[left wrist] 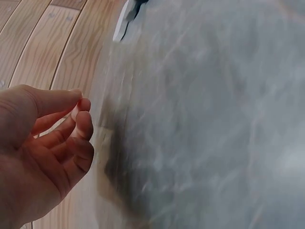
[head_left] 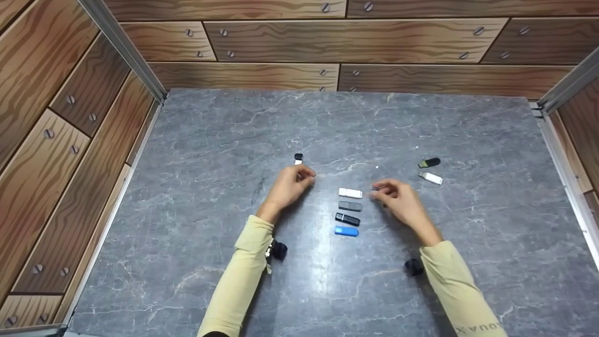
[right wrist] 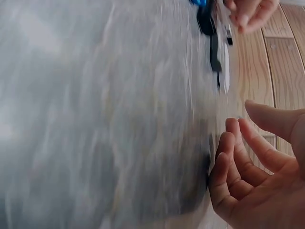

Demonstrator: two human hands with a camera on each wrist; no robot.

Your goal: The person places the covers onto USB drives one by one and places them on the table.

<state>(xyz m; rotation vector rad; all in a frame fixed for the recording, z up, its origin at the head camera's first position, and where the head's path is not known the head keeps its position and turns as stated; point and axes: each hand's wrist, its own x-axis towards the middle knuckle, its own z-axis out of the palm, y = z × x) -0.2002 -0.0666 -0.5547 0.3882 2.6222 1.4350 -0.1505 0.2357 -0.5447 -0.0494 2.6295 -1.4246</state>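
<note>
Several USB sticks lie in a column between the hands: a white one (head_left: 350,193) at the top, then a grey one (head_left: 350,206), a black one (head_left: 347,219) and a blue one (head_left: 346,231). My left hand (head_left: 291,186) is just below a black-and-white USB stick (head_left: 298,157), partly covering it. In the left wrist view its thumb and fingertips come close together, with nothing seen between them. To the right of the white stick hovers my right hand (head_left: 398,199), fingers loosely bent, thumb apart and nothing held.
Farther right lie a black-and-green USB stick (head_left: 429,162) and a second white one (head_left: 431,178). All rest on a grey marbled tabletop (head_left: 210,140). Wood-patterned panels (head_left: 355,40) wall it in at the back and sides. Black wrist cameras (head_left: 280,251) hang beneath the sleeves.
</note>
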